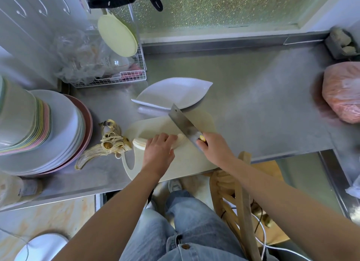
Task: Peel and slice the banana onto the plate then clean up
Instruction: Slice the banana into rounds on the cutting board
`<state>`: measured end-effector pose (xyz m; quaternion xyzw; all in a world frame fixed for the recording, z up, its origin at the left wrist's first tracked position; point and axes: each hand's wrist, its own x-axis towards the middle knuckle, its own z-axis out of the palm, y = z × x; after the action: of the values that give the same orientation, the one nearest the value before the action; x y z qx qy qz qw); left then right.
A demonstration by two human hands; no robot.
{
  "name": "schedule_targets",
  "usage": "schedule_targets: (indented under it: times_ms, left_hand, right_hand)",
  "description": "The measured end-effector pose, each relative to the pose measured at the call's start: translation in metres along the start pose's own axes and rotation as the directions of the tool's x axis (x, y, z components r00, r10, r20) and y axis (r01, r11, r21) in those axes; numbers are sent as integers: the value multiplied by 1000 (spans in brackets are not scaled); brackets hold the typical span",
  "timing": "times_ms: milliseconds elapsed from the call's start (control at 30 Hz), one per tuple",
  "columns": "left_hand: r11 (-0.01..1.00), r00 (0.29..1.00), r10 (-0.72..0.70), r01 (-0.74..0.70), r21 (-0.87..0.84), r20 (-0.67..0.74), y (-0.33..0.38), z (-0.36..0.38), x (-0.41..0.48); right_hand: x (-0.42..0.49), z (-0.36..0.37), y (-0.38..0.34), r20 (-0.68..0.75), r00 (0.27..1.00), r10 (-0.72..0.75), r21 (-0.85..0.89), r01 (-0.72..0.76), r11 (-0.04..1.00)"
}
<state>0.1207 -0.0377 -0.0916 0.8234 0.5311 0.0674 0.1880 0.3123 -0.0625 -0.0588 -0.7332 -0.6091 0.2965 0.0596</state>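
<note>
A peeled banana [139,142] lies across a pale cutting board [187,159] on the steel counter. My left hand [158,152] lies over the banana's middle, fingers curled on it and holding it down. My right hand [213,146] grips the handle of a cleaver [183,124], whose blade slants down onto the banana's right end. A white leaf-shaped plate [175,92] with nothing on it sits just behind the board. The banana peel [106,143] lies left of the board.
Stacked plates and bowls [44,132] fill the left of the steel counter [263,104]. A wire dish rack [113,69] stands at the back left. A pink bag [342,93] rests at the right. A wooden chair [239,192] stands below the counter edge.
</note>
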Motion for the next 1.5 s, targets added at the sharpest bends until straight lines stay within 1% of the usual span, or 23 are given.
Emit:
schedule_targets:
  times_ms: [67, 167, 300, 367, 700, 1000, 1100, 1233, 1367, 1500]
  left_hand:
    - [999, 998, 23, -24, 25, 54, 5, 1, 5]
    - [1000, 996, -3, 1, 28, 89, 8, 2, 7]
    - [1000, 999, 4, -4, -3, 48, 6, 1, 4]
    - [1000, 999, -7, 7, -1, 37, 5, 0, 5]
    - [1000, 998, -17, 16, 13, 55, 5, 0, 6]
    - [999, 999, -13, 15, -40, 48, 4, 1, 5]
    - [998, 1000, -4, 6, -55, 29, 1, 0, 3]
    - [999, 999, -11, 9, -38, -42, -6, 2, -1]
    - [999, 998, -24, 22, -37, -54, -4, 2, -1]
    - [999, 998, -32, 30, -42, -47, -4, 0, -1]
  right_hand:
    - [2, -3, -2, -12, 1000, -24, 12, 24, 1000]
    - [11, -10, -4, -19, 1000, -14, -6, 14, 1000]
    - [14, -12, -6, 52, 999, -5, -26, 6, 1000]
    - [14, -9, -5, 65, 998, -12, -37, 14, 999]
    - [12, -4, -7, 59, 997, -40, -86, 45, 995]
    - [12, 19, -7, 99, 994, -38, -61, 44, 997]
    - [12, 15, -8, 79, 996, -33, -65, 38, 997]
    - [12, -2, -15, 29, 999, -33, -45, 34, 998]
    - [11, -13, -19, 50, 997, -58, -40, 60, 997]
    - [10, -11, -17, 78, 996, -42, -75, 47, 996]
